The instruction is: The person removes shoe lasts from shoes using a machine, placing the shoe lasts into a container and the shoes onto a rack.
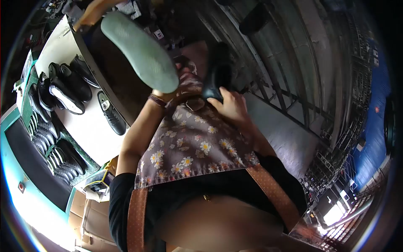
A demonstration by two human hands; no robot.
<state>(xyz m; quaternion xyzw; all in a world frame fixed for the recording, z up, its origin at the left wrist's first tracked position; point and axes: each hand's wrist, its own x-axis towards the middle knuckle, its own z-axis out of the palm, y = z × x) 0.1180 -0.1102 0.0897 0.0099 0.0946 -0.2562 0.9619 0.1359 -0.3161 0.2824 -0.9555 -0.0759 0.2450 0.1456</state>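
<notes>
A pale green, foot-shaped shoe sole is raised at the upper left of centre, its smooth broad face towards me. My left hand is closed at its lower end, most of the fingers hidden behind it. My right hand grips the near end of a black shoe, thumb and fingers bent against it. The shoe's far end fades into the dark background. Between the two hands, beyond the flowered apron, is a blurred patch I cannot make out.
A white tabletop at left bears several black shoes, with one lone black shoe near its edge. Below them, more shoes line a green rack. Metal rack bars stand at right, with a blue sheet beyond.
</notes>
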